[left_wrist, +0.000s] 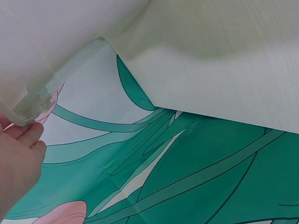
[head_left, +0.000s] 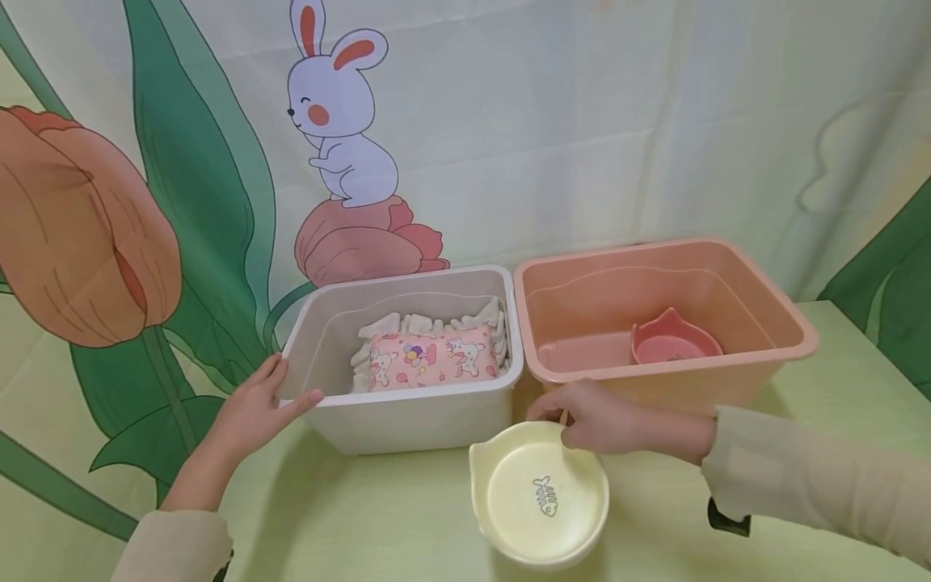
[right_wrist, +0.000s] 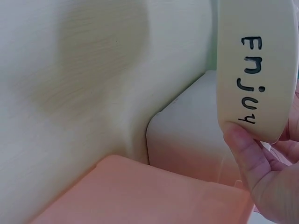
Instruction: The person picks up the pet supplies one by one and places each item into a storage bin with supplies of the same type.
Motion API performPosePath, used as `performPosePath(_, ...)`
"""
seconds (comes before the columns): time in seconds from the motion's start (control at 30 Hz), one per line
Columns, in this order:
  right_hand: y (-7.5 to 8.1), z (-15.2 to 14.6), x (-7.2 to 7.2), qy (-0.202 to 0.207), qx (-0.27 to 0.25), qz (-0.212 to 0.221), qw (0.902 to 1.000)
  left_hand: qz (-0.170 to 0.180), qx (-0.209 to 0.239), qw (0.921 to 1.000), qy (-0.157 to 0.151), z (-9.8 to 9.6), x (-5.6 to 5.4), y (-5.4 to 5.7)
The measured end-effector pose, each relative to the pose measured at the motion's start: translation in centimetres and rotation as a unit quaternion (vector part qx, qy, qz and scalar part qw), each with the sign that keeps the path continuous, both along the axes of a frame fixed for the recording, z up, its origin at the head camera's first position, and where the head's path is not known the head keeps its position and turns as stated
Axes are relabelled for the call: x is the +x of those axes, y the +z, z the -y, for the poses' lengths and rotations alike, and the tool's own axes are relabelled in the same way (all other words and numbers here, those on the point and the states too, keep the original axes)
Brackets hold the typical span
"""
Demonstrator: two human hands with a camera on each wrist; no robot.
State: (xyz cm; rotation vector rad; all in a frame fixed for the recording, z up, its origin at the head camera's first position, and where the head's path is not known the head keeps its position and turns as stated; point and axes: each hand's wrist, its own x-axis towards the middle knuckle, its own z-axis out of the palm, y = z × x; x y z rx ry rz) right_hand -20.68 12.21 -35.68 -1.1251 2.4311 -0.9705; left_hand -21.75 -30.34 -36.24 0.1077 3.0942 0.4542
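My right hand (head_left: 600,416) pinches the rim of a pale yellow cat-eared pet bowl (head_left: 538,517), which is tilted so its inside with a fishbone print faces me. The word "Enjuy" shows on the bowl's side (right_wrist: 254,70) in the right wrist view, with the thumb against it. At the front left corner of a white plastic bin (head_left: 407,420), my left hand (head_left: 254,408) grips the rim. Inside that bin, a pink bunny-print pillow (head_left: 432,358) lies on cream ruffled fabric (head_left: 400,325). To the right, a pink bin (head_left: 655,388) holds a pink cat-eared bowl (head_left: 672,339).
Both bins stand side by side on a light green table (head_left: 364,517), their rims close together. Behind them hangs a curtain (head_left: 545,121) printed with a rabbit and tulips. The table's edge (left_wrist: 210,119) shows beside the white bin in the left wrist view.
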Motion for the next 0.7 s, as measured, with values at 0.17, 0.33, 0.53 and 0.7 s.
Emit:
performPosePath(0.17,0.4,-0.1,0.0,-0.003,0.003,0.001,1.0000,-0.001,0.000,1.0000,-0.001,0.0,0.1,0.0)
performPosePath(0.33,1.0,-0.3,-0.1,-0.009,0.010,0.002,0.9999,-0.004,-0.002,1.0000,-0.002,0.0,0.1,0.0)
performPosePath(0.53,1.6,-0.5,-0.2,-0.011,0.017,-0.009,0.9998,0.000,-0.002,1.0000,-0.001,0.1,0.0,-0.1)
performPosePath(0.7,2.1,-0.7,-0.3,-0.022,0.024,-0.006,0.9995,0.003,-0.005,1.0000,-0.001,0.0,0.0,0.0)
